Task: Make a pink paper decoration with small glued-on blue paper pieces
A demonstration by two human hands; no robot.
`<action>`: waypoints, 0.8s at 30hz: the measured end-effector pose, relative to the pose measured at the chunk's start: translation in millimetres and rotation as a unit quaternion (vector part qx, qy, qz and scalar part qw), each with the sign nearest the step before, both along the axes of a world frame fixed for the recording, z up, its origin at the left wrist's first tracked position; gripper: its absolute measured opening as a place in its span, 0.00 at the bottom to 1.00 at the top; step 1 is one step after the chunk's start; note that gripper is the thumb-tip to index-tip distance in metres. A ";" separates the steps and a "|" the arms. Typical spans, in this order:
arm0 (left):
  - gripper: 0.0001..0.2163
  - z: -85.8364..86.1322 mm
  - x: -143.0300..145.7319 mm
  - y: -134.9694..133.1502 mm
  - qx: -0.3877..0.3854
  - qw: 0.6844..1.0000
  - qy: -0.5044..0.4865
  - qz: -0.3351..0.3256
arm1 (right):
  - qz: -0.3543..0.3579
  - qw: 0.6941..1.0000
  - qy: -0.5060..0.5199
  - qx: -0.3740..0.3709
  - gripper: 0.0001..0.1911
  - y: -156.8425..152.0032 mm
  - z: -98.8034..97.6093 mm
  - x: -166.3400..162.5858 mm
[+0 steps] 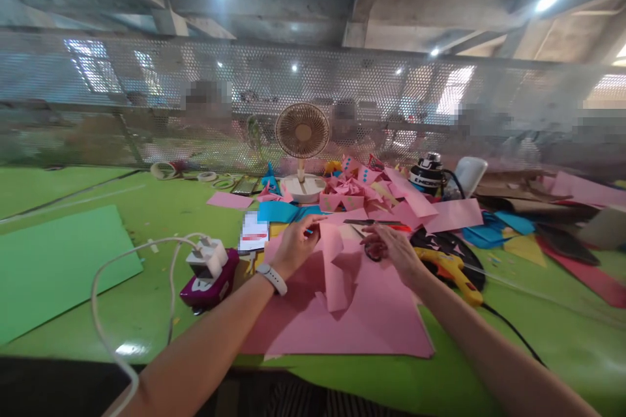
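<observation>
My left hand (297,246), with a white watch on the wrist, is closed at the top edge of a curled pink paper strip (335,273). The strip hangs down and bends over a stack of larger pink sheets (381,319) on the table. To the right, my right hand (394,249) has its fingers around the dark handles of a pair of scissors (373,253). The scissors' blades point left toward the strip, and the fingers partly hide them. A dark blade-like tool with a red-orange end (398,226) lies just beyond my right hand.
Behind the hands stand a small fan (302,133) and heaped pink paper scraps (347,199). A yellow glue gun (452,272) rests on a black round plate at right. A purple power strip (210,287) with a white charger and cable is at left, near a green sheet (73,267).
</observation>
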State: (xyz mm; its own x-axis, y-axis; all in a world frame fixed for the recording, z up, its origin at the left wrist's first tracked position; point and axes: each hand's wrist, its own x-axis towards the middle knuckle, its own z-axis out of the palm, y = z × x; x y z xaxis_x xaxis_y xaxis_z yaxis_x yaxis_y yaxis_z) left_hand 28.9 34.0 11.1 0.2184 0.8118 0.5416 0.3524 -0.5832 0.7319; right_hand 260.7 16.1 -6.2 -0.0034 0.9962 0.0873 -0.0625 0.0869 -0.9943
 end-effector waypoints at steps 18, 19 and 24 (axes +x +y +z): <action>0.12 6.8 3.2 -9.5 0.097 0.995 0.005 -0.022 | 0.265 0.958 0.084 -0.072 0.17 -30.6 10.5 -19.6; 0.15 7.5 3.5 -9.5 0.083 0.996 -0.006 0.016 | 0.258 0.959 0.096 -0.070 0.17 -29.7 10.1 -19.8; 0.19 14.3 5.8 -15.4 -0.008 0.992 -0.070 0.101 | 0.129 0.969 0.210 -0.015 0.14 -18.0 6.1 -15.7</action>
State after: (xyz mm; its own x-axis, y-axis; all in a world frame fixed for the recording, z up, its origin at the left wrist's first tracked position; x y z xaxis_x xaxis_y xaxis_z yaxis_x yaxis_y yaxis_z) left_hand 34.7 18.6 25.4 -0.0273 0.8403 0.5414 0.3547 -0.4983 0.7912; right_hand 245.0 -1.9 -0.2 -0.2234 0.9690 0.1052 -0.4785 -0.0150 -0.8780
